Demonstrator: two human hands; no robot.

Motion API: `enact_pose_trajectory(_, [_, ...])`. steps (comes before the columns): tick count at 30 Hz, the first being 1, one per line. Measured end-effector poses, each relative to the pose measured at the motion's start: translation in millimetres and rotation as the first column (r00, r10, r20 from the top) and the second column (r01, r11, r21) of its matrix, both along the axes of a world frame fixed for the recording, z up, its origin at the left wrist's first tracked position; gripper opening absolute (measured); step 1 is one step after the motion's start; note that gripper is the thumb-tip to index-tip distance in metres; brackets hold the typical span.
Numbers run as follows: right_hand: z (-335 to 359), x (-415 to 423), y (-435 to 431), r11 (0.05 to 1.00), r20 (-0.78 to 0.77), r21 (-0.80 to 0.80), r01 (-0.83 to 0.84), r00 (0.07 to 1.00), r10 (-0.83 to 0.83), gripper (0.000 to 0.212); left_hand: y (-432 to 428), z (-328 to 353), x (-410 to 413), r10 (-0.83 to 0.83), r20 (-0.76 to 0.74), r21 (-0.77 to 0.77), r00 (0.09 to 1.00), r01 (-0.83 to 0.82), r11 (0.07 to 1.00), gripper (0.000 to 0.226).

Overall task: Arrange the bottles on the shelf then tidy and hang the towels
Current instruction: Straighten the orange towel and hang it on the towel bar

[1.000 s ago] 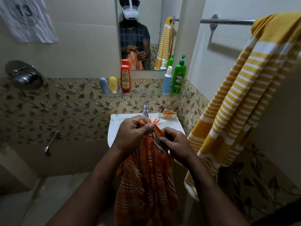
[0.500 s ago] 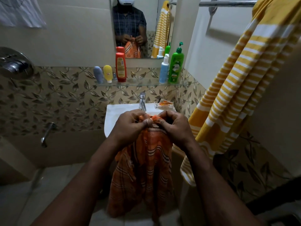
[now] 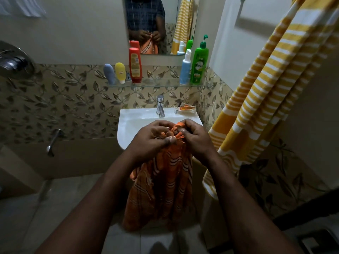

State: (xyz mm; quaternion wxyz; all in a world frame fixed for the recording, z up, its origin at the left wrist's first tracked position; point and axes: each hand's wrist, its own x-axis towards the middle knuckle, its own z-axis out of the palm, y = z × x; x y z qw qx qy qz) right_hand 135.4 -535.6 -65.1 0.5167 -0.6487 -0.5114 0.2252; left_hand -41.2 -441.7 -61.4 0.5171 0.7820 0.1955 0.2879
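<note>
An orange striped towel (image 3: 165, 186) hangs down in front of the white sink (image 3: 132, 120). My left hand (image 3: 150, 140) and my right hand (image 3: 194, 138) pinch its bunched top edge together, fingers touching. On the glass shelf (image 3: 161, 83) stand a grey-blue bottle (image 3: 109, 73), a yellow bottle (image 3: 120, 72), a red bottle (image 3: 135, 65), a white-and-blue spray bottle (image 3: 185, 68) and a green pump bottle (image 3: 199, 61). A yellow-and-white striped towel (image 3: 266, 88) hangs at the right, its rail out of frame.
A chrome tap (image 3: 160, 106) rises at the sink's back, with a small orange packet (image 3: 185, 108) beside it. The mirror (image 3: 156, 24) reflects my torso and hands. A shower mixer (image 3: 14, 63) and a spout (image 3: 53, 142) sit on the left wall.
My right hand has come up to meet the left at the towel's top edge, gathering it. The view has tilted downward, so the towel rail has left the frame.
</note>
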Motion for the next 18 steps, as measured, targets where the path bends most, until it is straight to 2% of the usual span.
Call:
enact_pose_trajectory(6, [1.1,-4.1,-4.4,0.995,0.148,-0.045,-0.088,0.985,0.093,0.007,2.3,-3.4,2.7,0.019,-0.060,0.040,0.998,-0.017,0.999,0.019])
enact_pose_trajectory(10, [-6.5,-1.6,-7.1,0.999,0.258,0.020,0.037,0.965,-0.041,0.009,2.8,-2.9,3.9,0.178,-0.134,0.177,0.975,-0.154,0.972,0.006])
enact_pose_trajectory(15, [-27.4,-0.4,-11.7,0.995,0.361,0.008,0.097,0.928,-0.094,0.012,-0.1,-0.7,1.1,0.112,0.009,-0.005,0.994,-0.112,0.994,0.013])
enact_pose_trajectory(18, [-29.7,5.6,-10.8,0.987,0.309,0.014,0.157,0.939,-0.154,0.016,3.6,-0.1,-0.9,0.119,0.048,-0.033,0.992,-0.118,0.993,0.017])
